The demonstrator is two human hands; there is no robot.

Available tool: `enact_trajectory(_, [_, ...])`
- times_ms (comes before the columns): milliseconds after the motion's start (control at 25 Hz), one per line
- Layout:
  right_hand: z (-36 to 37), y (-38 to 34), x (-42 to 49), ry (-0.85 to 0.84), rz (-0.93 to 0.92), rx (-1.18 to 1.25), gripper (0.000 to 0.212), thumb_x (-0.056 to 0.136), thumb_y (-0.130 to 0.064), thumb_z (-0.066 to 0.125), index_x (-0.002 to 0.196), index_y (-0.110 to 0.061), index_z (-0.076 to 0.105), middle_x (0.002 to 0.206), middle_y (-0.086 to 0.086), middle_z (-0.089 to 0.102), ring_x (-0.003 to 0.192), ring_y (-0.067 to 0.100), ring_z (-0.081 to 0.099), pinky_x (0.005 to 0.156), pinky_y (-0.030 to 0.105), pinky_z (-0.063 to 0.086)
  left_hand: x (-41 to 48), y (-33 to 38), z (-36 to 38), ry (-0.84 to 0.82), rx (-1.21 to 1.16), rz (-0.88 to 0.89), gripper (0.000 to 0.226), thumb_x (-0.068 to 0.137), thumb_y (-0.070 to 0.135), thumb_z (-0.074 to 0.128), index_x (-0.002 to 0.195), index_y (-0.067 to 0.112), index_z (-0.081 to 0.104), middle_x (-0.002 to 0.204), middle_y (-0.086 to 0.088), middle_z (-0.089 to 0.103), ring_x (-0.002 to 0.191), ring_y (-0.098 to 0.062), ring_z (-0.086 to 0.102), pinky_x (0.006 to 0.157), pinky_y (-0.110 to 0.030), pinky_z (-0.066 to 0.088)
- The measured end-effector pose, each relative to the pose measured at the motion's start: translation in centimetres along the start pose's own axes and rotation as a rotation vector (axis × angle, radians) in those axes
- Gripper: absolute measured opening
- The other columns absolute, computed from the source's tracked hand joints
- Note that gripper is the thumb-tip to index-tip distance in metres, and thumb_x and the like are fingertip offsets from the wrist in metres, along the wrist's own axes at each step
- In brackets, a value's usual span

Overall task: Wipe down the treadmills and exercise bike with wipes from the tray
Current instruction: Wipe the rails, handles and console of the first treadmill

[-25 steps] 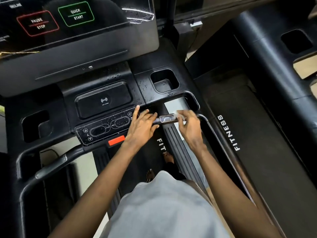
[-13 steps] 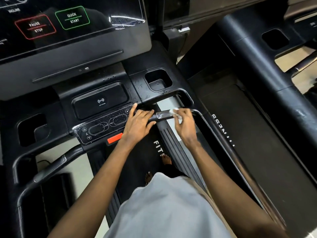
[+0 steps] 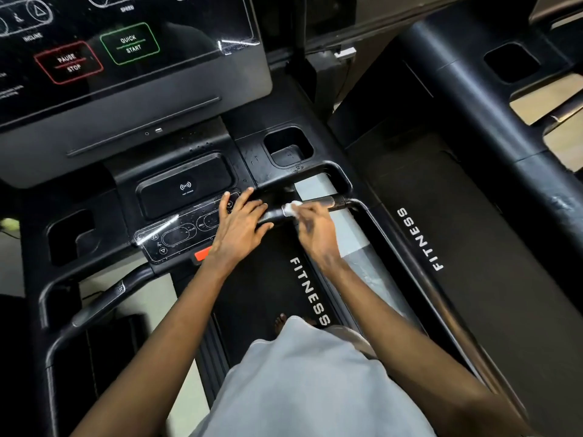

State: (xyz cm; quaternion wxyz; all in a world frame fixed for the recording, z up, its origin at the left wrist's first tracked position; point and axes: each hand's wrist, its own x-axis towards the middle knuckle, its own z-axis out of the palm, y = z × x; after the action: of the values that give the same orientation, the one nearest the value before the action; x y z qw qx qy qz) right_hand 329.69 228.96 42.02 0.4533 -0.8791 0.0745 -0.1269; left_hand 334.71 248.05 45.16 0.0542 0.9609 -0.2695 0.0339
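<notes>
"Where's the wipe (image 3: 291,210) working?"

"The right hand (image 3: 315,238) is pinching it in its fingers onto the treadmill handlebar (image 3: 326,203). The left hand (image 3: 243,223) is lying open-fingered beside it. I'd be wrapping it round, underside too."

Black treadmill console (image 3: 246,152) stood over pale floor (image 3: 151,310); white wipe (image 3: 291,209) lay on its right handlebar (image 3: 326,202), left hand (image 3: 243,228) flat across the button panel (image 3: 183,233) end beside it.

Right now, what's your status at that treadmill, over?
Left hand open, resting at the control panel edge. Right hand pinches the wipe against the handlebar. Nothing seen blocking the bar, over.
</notes>
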Motion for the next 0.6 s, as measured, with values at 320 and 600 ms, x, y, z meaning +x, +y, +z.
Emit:
enact_trajectory(320, [-4.4, 2.9, 1.9, 0.082, 0.171, 0.069, 0.026, 0.098, -0.006, 0.057, 0.120, -0.003, 0.069, 0.109, 0.004, 0.055, 0.088, -0.007, 0.052, 0.090, 0.009, 0.045, -0.4, 0.3, -0.7, -0.046, 0.021, -0.034, 0.050, 0.094, 0.039, 0.066, 0.136, 0.012, 0.060, 0.128, -0.003, 0.066, 0.149, -0.020, 0.031, 0.118, -0.053, 0.003])
enact_trajectory(600, [-3.2, 3.0, 1.3, 0.054, 0.150, 0.032, 0.030, 0.101, -0.019, 0.052, 0.127, -0.009, 0.063, 0.110, 0.005, 0.052, 0.094, 0.014, 0.053, 0.091, 0.024, 0.047, -0.4, 0.5, -0.5, -0.036, 0.016, -0.050, 0.051, 0.094, 0.036, 0.067, 0.138, 0.011, 0.059, 0.140, -0.005, 0.060, 0.149, -0.021, 0.030, 0.119, -0.051, 0.007])
